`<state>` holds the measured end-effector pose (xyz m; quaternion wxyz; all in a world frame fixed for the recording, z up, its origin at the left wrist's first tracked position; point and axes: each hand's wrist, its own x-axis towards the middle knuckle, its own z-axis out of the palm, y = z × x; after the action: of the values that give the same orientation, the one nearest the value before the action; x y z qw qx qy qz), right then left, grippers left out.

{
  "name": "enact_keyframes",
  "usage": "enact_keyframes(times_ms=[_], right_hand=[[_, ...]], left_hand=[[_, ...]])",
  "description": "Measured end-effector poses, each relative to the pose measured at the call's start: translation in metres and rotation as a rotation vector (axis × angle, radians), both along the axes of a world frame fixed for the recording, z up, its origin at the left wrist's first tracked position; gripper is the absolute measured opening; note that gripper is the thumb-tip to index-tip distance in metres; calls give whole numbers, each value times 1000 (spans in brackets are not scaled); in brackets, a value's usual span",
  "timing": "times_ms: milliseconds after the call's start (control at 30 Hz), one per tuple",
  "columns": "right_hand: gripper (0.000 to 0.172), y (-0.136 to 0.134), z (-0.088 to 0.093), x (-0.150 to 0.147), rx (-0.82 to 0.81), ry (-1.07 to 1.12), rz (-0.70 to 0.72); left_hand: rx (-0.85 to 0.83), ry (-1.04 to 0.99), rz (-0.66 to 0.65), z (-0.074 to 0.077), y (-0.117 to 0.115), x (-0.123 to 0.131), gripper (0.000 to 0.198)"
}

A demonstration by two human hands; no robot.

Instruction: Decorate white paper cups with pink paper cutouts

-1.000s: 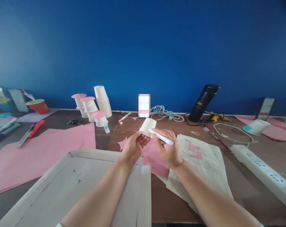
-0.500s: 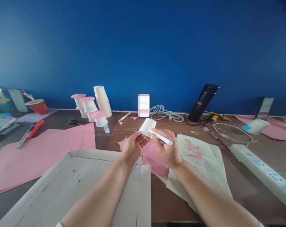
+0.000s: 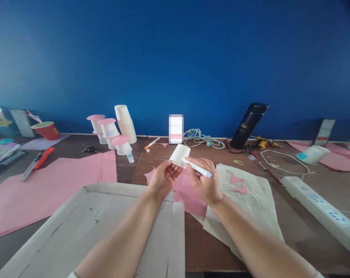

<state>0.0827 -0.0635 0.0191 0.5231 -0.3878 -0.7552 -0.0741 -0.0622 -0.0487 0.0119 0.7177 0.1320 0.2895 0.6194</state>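
White paper cup [image 3: 180,155] sits tilted above the worktop [image 3: 163,154], pinched at its rim by your left hand [image 3: 162,180]. Your right hand [image 3: 205,181] grips a pen [image 3: 196,168], tip touching the cup wall. No marks visible on the cup; three pink-lidded cups [image 3: 109,129] stand finished far left.

Two hands [image 3: 163,178], one pen [image 3: 196,168], perhaps six white cups [image 3: 180,154], one red cup [image 3: 47,130].

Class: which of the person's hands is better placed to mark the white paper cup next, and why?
The right hand, probably: it already grips the white pen, whose end lies against the paper cup. The left hand is taken up with holding the cup.
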Motion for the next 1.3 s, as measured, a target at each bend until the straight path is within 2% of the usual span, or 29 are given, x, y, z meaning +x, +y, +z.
enact_keyframes(times_ms=[1300], right_hand=[[20, 3, -3, 4, -4, 24, -36]], left_hand=[[8, -37, 22, 6, 0, -8, 7]])
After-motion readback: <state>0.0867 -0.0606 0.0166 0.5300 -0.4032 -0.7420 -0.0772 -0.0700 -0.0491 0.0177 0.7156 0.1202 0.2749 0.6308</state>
